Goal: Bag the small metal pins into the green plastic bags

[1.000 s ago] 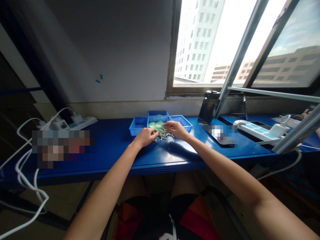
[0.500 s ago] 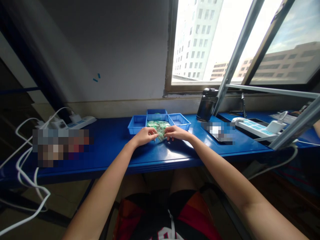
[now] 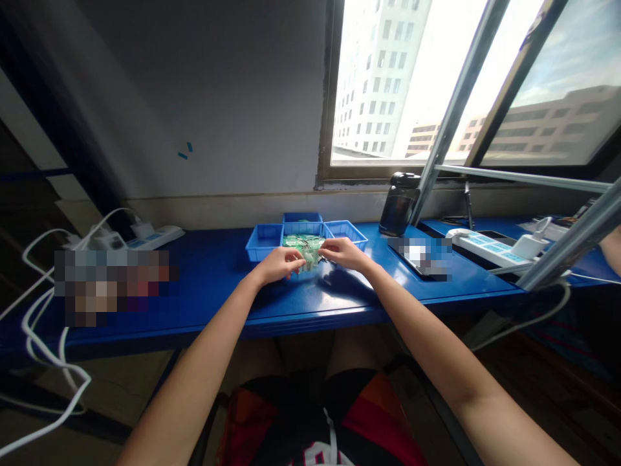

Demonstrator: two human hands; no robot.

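My left hand (image 3: 277, 264) and my right hand (image 3: 340, 252) meet at a small green circuit board (image 3: 309, 256) held between their fingertips, just above the blue table (image 3: 213, 285). Both hands are closed in a pinch on the board's edges. Behind them stand several small blue trays (image 3: 264, 238); the middle one holds more green boards (image 3: 301, 241). A few small metal pins lie on the table under my right hand, mostly hidden.
A white power strip (image 3: 155, 234) with white cables sits at the left; a second power strip (image 3: 490, 246) lies at the right. A black jug (image 3: 398, 206) stands by the window sill. Slanted metal bars (image 3: 451, 123) cross the right side. A phone-like slab (image 3: 422, 255) lies flat.
Both hands left the pile of metal pins and came together on a green board, lifting it slightly. The camera view shifted a little to the right.
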